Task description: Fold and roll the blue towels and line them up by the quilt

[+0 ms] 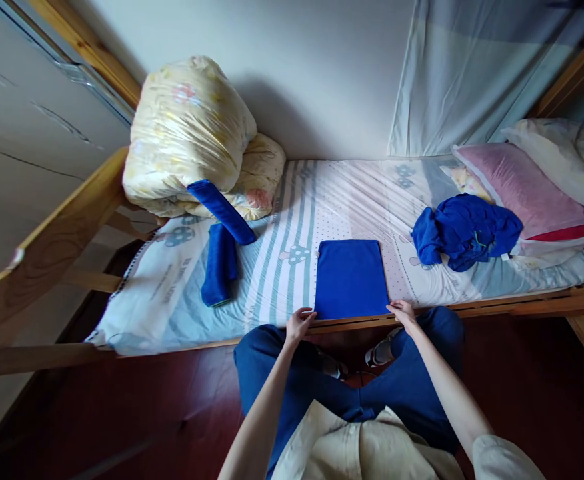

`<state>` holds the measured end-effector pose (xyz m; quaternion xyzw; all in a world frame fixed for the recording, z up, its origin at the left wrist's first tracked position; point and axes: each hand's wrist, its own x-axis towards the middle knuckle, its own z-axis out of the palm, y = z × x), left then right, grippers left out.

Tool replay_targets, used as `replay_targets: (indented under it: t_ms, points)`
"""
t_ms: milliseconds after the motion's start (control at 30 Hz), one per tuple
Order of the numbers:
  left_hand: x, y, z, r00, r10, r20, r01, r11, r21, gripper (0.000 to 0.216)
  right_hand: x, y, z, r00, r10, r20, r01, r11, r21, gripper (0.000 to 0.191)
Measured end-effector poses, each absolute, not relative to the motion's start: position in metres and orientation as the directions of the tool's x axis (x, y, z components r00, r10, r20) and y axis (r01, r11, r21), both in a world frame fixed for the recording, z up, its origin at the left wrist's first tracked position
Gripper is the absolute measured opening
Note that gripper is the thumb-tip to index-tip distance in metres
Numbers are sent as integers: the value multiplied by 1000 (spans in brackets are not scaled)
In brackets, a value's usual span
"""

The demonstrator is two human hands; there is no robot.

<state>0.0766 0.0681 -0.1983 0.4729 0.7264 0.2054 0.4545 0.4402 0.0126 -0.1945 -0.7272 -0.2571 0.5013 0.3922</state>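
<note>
The left hand (299, 325) had its fingers pinched on the near left corner of a flat blue cloth (352, 280), and the right hand (402, 312) pinched the near right corner. The cloth lay smooth and squared at the front edge of the bed (267, 280). To its left, two rolled blue cloths (218, 267) lay together, one leaning over the other against a bundled yellow quilt (187, 127). To its right, a crumpled blue heap (467, 232) sat beside a pink pillow (527, 183).

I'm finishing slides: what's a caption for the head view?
Left hand and right hand at near corners of flat blue cloth on bedsheet.
</note>
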Motion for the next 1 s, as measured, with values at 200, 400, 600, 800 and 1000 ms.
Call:
replay_targets:
  t_ms: [200,400,600,800,1000]
  points:
    - [80,115,-206,-170,864,-475,463,495,735,31,447,50,-194,348,747,-566,-95,-572,-815,48]
    - [95,174,-216,-204,840,-502,387,540,747,47,450,107,-198,398,741,-541,-55,-569,-820,46]
    - [106,230,-221,-245,835,-493,277,548,789,49,447,166,-198,426,711,-560,-91,-582,-808,40]
    - [114,276,-214,-305,834,-459,260,537,803,40,448,223,-204,528,650,-546,-89,-597,-797,28]
    - [126,314,-213,-201,912,-357,386,408,827,30,456,258,-219,510,733,-449,129,-582,-803,35]
